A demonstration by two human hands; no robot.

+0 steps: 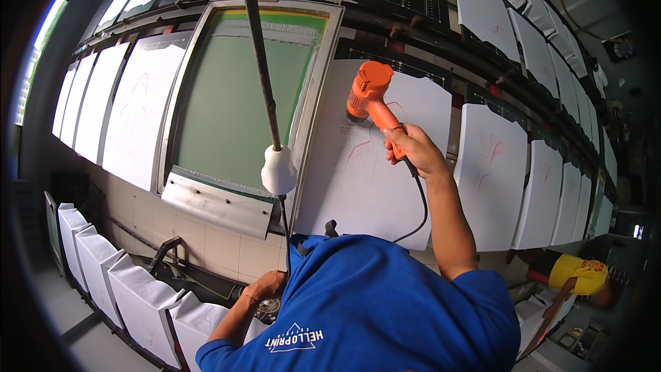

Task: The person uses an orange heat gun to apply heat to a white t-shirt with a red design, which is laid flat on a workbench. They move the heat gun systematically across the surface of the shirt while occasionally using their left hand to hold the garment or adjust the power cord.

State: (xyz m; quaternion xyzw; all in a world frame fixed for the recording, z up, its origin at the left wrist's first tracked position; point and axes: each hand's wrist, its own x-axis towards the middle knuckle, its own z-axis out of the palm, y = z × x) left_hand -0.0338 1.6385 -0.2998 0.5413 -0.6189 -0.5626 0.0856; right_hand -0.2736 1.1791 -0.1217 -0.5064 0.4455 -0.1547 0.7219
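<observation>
An orange heat gun (374, 89) is held by its handle in my right hand (413, 150), fingers wrapped round it. Its dark nozzle points down, close over a white fabric panel (330, 186) with faint red and dark line prints. From the handle a black cord (421, 200) curves down toward my body. My left hand (270, 284) is low beside my waist, near a thin black cable (286, 234); its fingers are mostly hidden. To the left of the panel lies a screen-printing frame (329, 62) with green mesh (237, 96).
A dark rod (260, 55) hangs across the frame, ending in a white wrapped lump (279, 171). White panels (141, 100) on dark boards line both sides of the long table. Another row of white panels (138, 289) stands behind me. Someone in a yellow shirt (582, 275) is at lower right.
</observation>
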